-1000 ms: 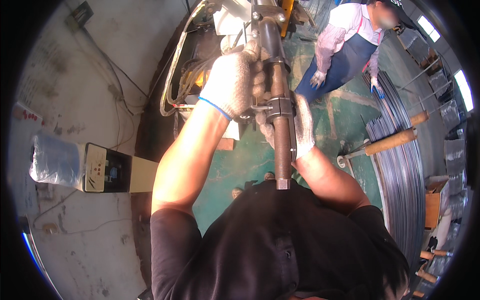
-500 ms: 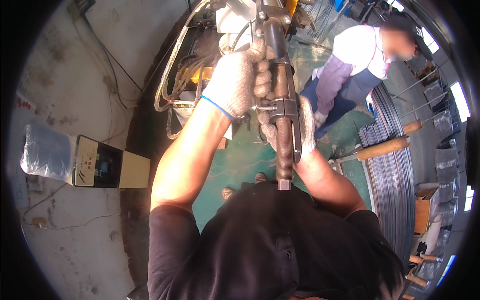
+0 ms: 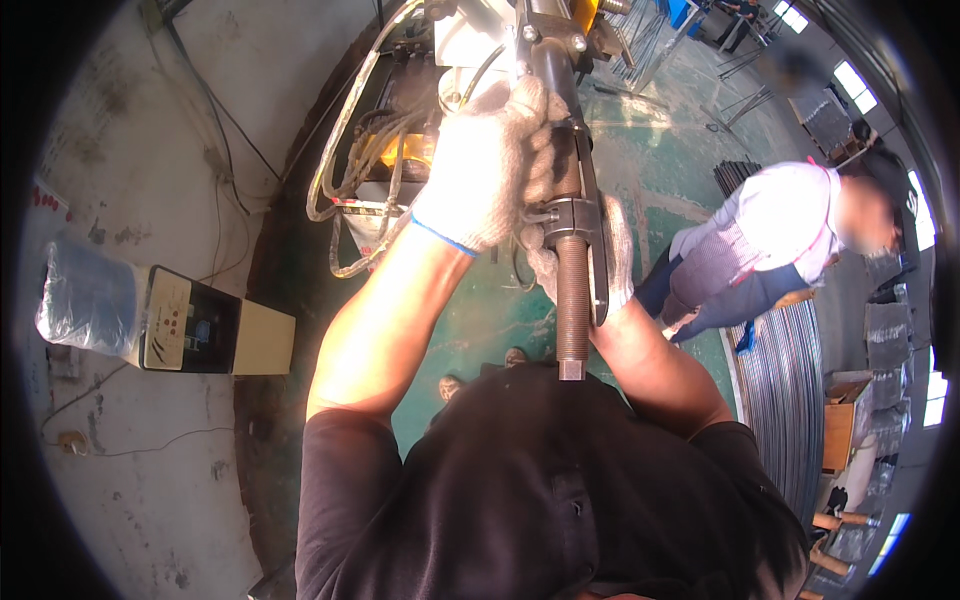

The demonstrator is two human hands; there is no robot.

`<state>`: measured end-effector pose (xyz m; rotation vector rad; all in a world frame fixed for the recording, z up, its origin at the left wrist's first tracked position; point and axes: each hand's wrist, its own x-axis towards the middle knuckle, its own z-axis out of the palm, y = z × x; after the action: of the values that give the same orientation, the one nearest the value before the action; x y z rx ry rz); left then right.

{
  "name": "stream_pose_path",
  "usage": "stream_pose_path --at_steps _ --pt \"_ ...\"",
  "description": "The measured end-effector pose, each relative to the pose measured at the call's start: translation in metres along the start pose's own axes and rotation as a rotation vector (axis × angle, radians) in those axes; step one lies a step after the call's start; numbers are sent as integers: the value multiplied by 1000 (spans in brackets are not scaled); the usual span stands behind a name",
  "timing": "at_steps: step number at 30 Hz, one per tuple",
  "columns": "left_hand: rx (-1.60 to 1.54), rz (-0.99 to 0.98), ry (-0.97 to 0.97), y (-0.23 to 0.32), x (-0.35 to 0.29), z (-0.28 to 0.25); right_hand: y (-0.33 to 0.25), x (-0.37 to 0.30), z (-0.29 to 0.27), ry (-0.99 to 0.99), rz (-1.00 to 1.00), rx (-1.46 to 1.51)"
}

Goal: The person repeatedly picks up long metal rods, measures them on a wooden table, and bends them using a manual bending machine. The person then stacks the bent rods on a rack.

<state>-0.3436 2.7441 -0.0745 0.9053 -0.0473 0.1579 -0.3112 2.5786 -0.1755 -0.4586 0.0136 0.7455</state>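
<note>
A dark steel shaft runs from the machine toward my chest and ends in a threaded rod (image 3: 573,300) with a squared tip. Around it sits a clamp collar (image 3: 577,220), with a small pin on its left. A flat black bar (image 3: 599,270) lies along the right side. My left hand (image 3: 482,170), in a white knit glove, is closed beside the shaft above the collar. What its curled fingers grip is hidden. My gloved right hand (image 3: 619,250) reaches under the rod and wraps it near the collar, fingertips showing on the left.
Cables and hoses (image 3: 345,130) hang at the machine's left. A cream control box (image 3: 200,325) stands by the wall. To the right, a co-worker (image 3: 760,230) bends near a stack of long metal strips (image 3: 785,370). My shoes show on the green floor (image 3: 480,340).
My left hand has shifted slightly right, its thumb and fingers closer over the shaft. My right hand keeps its place under the rod. The co-worker has moved to the right and nearer.
</note>
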Motion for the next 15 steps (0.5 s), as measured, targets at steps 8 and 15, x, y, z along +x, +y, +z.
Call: stream_pose_path --at_steps 8,15 --pt "83 203 -19 -16 2 -12 2 -7 23 -18 -66 -199" --pt "183 365 -14 -23 -16 -9 1 -10 16 -138 -86 -240"
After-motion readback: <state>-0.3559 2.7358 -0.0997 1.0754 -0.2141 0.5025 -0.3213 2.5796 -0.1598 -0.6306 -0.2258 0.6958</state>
